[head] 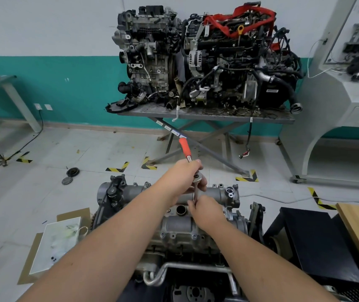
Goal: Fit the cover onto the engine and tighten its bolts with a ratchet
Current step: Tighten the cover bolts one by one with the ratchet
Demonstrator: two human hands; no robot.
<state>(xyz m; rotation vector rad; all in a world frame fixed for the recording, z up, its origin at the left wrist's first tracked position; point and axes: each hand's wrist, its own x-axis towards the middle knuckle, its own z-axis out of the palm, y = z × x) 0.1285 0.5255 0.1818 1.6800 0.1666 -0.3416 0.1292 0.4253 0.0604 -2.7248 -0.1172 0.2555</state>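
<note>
head | left hand (185, 173) grips ratchet (190, 164) | right hand (207, 211) pinches its extension above cover (180, 225)

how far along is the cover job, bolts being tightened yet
Done: the cover sits on the engine. In hand: the left hand holds the ratchet near its head, and the right hand steadies the extension over a bolt. Left: which bolts are tight can't be told.

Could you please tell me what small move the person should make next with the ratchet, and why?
Probably swing the orange handle sideways to turn the bolt. The left hand already grips the ratchet near its head, the right hand pinches the extension bar low down, steadying it upright over the cover. The bolt itself is hidden behind the fingers, so check first that the socket is seated.
</note>
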